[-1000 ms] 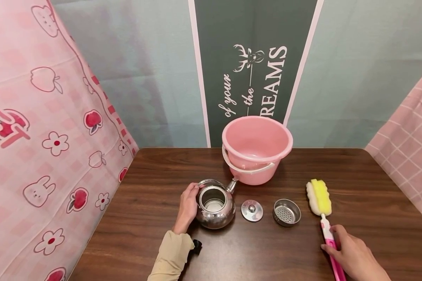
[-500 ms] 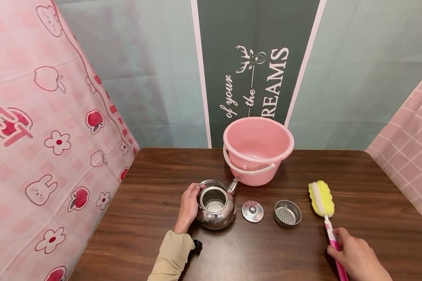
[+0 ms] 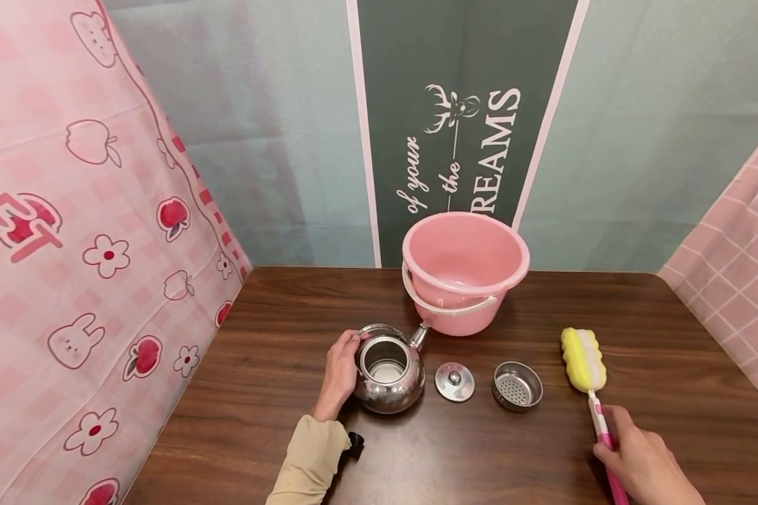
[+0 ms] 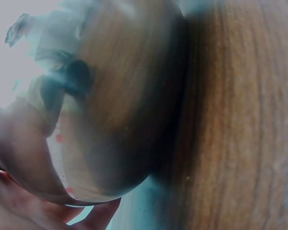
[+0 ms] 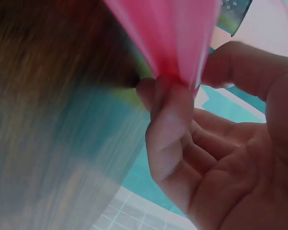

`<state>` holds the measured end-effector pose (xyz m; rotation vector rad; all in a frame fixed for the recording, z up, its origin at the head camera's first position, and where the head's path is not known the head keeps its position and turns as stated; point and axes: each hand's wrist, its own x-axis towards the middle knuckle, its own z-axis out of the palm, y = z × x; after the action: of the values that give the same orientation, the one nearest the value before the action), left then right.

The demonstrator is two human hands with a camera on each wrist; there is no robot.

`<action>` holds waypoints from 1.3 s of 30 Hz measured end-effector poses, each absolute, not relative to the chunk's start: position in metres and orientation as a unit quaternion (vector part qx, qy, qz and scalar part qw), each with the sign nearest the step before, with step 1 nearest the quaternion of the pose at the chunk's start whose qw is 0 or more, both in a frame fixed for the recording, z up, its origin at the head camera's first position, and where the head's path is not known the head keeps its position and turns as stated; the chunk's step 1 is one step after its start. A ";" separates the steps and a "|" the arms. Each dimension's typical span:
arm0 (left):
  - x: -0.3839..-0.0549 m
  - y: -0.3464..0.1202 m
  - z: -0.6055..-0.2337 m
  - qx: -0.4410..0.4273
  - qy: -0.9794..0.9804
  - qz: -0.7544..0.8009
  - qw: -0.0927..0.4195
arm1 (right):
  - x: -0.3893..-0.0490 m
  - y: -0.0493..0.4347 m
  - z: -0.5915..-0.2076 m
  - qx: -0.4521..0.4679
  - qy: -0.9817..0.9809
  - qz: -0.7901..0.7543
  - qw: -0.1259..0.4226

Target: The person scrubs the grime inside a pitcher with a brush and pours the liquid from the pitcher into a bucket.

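At centre-left of the table, a shiny steel teapot (image 3: 389, 389) stands upright without its lid, its spout toward the back right. My left hand (image 3: 340, 368) holds it from the left, fingers against its side near the lowered handle; the left wrist view shows fingers along its rounded body. A bottle brush (image 3: 583, 359) with a yellow and white sponge head lies toward the right. My right hand (image 3: 644, 449) pinches its pink and white handle between thumb and fingers. Between them sit the round lid (image 3: 455, 382) and a perforated steel strainer (image 3: 517, 386).
Behind the teapot stands a pink bucket (image 3: 464, 308) with a white handle, close to the spout. The brown wooden table (image 3: 278, 308) ends at a hanging cloth (image 3: 303, 140) at the back, with pink patterned cloths at both sides.
The brush has turned about its handle, so yellow now faces left and white right, and its head has shifted slightly rightward. My left hand and the teapot stay put.
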<state>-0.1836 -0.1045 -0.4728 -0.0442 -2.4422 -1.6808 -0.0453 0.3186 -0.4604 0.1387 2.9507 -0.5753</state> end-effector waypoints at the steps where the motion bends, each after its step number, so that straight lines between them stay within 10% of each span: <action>1: -0.184 -0.105 -0.473 -0.016 -0.821 -0.564 0.089 | -0.045 0.318 -0.460 0.043 0.978 -0.193 0.065; 39: -0.183 -0.104 -0.472 -0.016 -0.818 -0.568 0.090 | -0.032 0.287 -0.420 0.031 0.896 -0.414 -0.158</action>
<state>-0.1830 -0.1037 -0.4719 -0.0489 -2.4320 -1.6887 -0.0318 0.2868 -0.4200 0.1096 3.1386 -1.4487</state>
